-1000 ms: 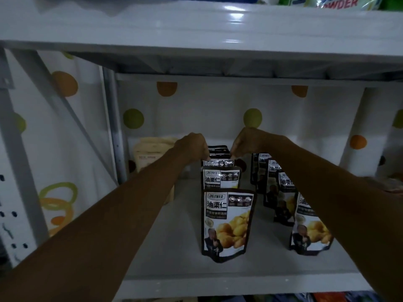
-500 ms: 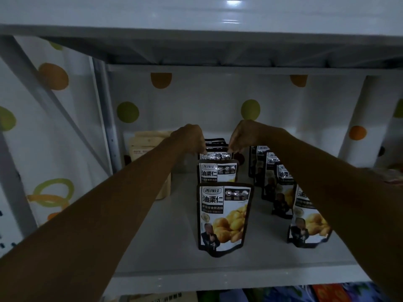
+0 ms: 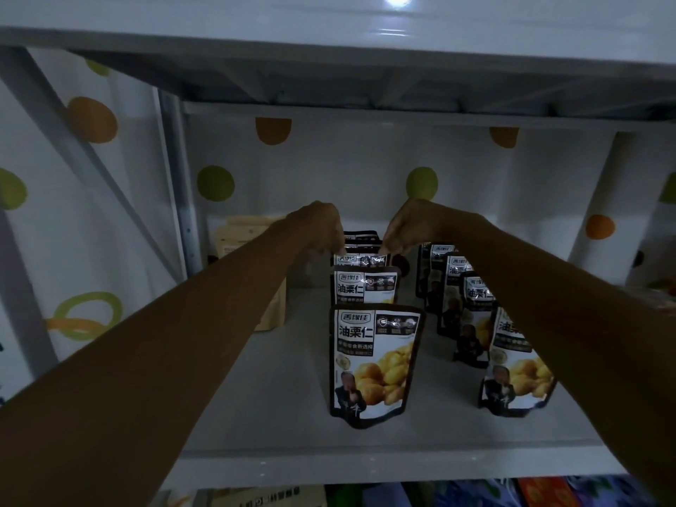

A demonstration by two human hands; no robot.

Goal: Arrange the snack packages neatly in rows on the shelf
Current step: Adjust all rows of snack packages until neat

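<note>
Chestnut pouches (image 3: 373, 364) stand in two rows on the shelf (image 3: 278, 415). With curled fingers, the left hand (image 3: 322, 228) and right hand (image 3: 408, 228) pinch the top corners of a rear pouch (image 3: 360, 259) in the left row. Straightening seems underway; next, square it behind the front ones.

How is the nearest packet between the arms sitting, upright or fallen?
Upright: the nearest packet stands on its bottom edge, label facing forward.

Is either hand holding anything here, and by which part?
Yes. The left hand and right hand each pinch a top corner of one pouch near the back of the middle row.
</note>
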